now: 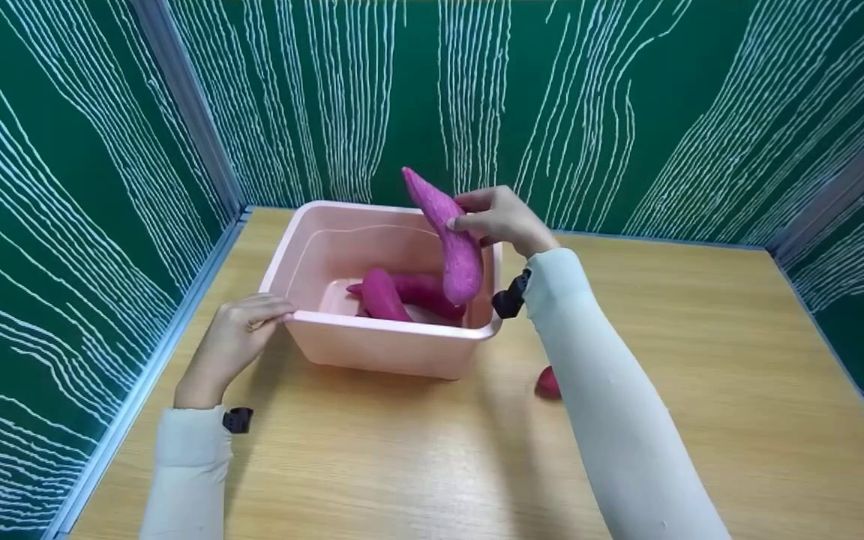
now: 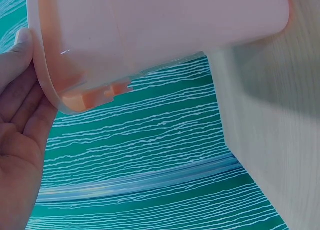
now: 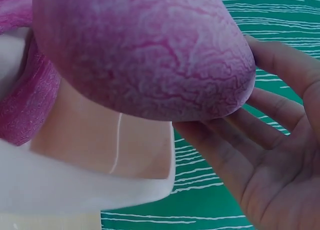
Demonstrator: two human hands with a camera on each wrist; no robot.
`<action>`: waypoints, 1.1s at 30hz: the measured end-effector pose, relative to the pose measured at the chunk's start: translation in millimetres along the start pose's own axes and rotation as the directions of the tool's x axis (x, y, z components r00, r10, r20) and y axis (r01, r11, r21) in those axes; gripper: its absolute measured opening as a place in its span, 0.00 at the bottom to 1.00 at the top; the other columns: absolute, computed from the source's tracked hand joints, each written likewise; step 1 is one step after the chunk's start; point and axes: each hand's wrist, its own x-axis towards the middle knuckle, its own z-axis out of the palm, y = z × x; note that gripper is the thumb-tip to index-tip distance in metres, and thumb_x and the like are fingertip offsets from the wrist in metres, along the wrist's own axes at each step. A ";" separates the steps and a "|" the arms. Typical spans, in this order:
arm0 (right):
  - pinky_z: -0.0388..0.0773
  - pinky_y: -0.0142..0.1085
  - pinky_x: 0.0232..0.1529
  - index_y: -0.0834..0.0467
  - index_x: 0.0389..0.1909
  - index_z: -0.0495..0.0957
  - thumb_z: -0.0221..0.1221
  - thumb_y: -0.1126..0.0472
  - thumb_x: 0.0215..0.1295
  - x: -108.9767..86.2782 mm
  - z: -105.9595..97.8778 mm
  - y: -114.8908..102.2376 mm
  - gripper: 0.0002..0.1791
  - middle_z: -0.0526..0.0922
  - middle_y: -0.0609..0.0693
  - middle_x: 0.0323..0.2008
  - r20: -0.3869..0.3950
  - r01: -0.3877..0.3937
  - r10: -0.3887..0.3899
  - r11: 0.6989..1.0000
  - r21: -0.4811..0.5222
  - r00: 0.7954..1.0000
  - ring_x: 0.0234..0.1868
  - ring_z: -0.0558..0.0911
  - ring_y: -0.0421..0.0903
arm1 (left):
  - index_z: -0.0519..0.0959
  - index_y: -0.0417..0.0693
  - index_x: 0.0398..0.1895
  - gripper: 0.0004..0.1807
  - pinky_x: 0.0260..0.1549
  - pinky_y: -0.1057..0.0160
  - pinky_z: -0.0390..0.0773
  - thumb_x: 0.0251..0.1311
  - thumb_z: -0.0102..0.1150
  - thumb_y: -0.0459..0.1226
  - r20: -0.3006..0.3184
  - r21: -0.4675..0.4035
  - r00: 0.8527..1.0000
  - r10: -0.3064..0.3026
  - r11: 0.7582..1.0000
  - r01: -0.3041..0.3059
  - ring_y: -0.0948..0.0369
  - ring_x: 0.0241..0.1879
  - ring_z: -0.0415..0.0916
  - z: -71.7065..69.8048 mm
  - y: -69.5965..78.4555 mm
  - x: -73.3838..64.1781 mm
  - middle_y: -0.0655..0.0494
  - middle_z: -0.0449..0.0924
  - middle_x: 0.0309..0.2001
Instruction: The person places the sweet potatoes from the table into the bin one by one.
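Note:
My right hand (image 1: 505,219) pinches a purple sweet potato (image 1: 443,225) between thumb and fingers, over the right side of a pink plastic bin (image 1: 379,346). Its pointed end is up and to the left, and its thick rounded end hangs down; that wrinkled end fills the top of the right wrist view. Inside the bin lie more purple sweet potatoes (image 1: 385,296), partly overlapping. At the bin's near left corner, my left hand (image 1: 241,334) grips the rim; in the left wrist view the thumb is on one side and the fingers are on the other.
A small red object (image 1: 548,384) lies on the wooden table (image 1: 739,390), partly hidden by my right forearm. Green panels (image 1: 417,97) with white wavy lines enclose the back and sides. A metal frame post (image 1: 192,105) stands at the back left corner.

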 end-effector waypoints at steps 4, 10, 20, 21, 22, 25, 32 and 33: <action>0.86 0.39 0.44 0.53 0.60 0.76 0.67 0.55 0.59 3.8 7.0 0.9 0.27 0.80 0.51 0.53 0.009 0.001 -0.001 1.000 -0.006 1.000 0.47 0.82 0.49 | 0.86 0.45 0.44 0.13 0.54 0.49 0.78 0.56 0.64 0.28 0.009 0.000 1.000 -0.012 1.000 0.012 0.48 0.54 0.79 0.5 -0.1 0.0 0.47 0.85 0.48; 0.86 0.42 0.44 0.55 0.60 0.76 0.66 0.57 0.59 10.4 17.1 5.8 0.27 0.81 0.53 0.53 0.026 0.022 -0.022 1.000 -0.004 0.999 0.47 0.82 0.50 | 0.85 0.46 0.45 0.13 0.54 0.50 0.78 0.57 0.64 0.29 0.018 -0.002 1.000 -0.023 1.000 0.023 0.48 0.55 0.79 -0.4 1.3 -0.2 0.47 0.84 0.49; 0.86 0.41 0.44 0.53 0.59 0.77 0.66 0.58 0.60 18.5 27.4 16.4 0.24 0.81 0.52 0.51 0.052 -0.031 0.031 0.999 -0.009 0.998 0.47 0.82 0.50 | 0.85 0.45 0.45 0.13 0.54 0.49 0.78 0.56 0.64 0.28 0.015 0.000 1.000 -0.020 1.000 0.020 0.47 0.55 0.79 0.0 0.5 -0.6 0.47 0.84 0.49; 0.86 0.41 0.44 0.52 0.59 0.77 0.66 0.58 0.60 19.0 27.9 16.3 0.24 0.81 0.52 0.51 0.055 -0.032 0.033 0.999 -0.013 0.998 0.46 0.82 0.50 | 0.85 0.45 0.45 0.13 0.54 0.49 0.78 0.56 0.64 0.28 0.012 0.000 1.000 -0.018 1.000 0.018 0.47 0.55 0.79 0.1 0.3 -0.6 0.47 0.84 0.49; 0.86 0.41 0.44 0.52 0.59 0.77 0.66 0.58 0.60 19.3 28.5 16.0 0.25 0.81 0.52 0.51 0.058 -0.032 0.033 0.999 -0.019 0.998 0.46 0.82 0.50 | 0.85 0.45 0.45 0.13 0.54 0.49 0.78 0.56 0.64 0.28 0.005 0.001 1.000 -0.012 1.000 0.012 0.47 0.54 0.79 0.2 0.0 -0.7 0.46 0.85 0.48; 0.86 0.42 0.44 0.52 0.60 0.76 0.66 0.58 0.60 19.5 30.1 14.4 0.25 0.81 0.52 0.52 0.069 -0.032 0.034 0.999 -0.036 0.997 0.47 0.82 0.49 | 0.86 0.43 0.43 0.13 0.54 0.48 0.78 0.54 0.66 0.27 -0.014 0.007 1.000 0.012 1.000 -0.012 0.47 0.53 0.80 0.4 -0.9 -0.6 0.45 0.85 0.46; 0.86 0.44 0.45 0.53 0.59 0.77 0.66 0.58 0.60 19.2 34.6 11.6 0.25 0.82 0.53 0.51 0.094 -0.035 0.043 0.996 -0.080 0.995 0.45 0.82 0.50 | 0.85 0.43 0.44 0.13 0.55 0.47 0.77 0.54 0.65 0.27 -0.003 0.009 1.000 -0.006 1.000 0.006 0.46 0.54 0.79 0.5 -0.8 -0.5 0.44 0.85 0.47; 0.86 0.44 0.46 0.53 0.59 0.77 0.66 0.58 0.59 18.9 35.4 11.0 0.25 0.82 0.53 0.51 0.096 -0.036 0.045 0.996 -0.086 0.994 0.45 0.82 0.50 | 0.85 0.43 0.44 0.14 0.55 0.47 0.77 0.54 0.65 0.27 -0.001 0.007 1.000 -0.007 1.000 0.007 0.45 0.54 0.79 0.3 -0.6 -0.5 0.44 0.85 0.47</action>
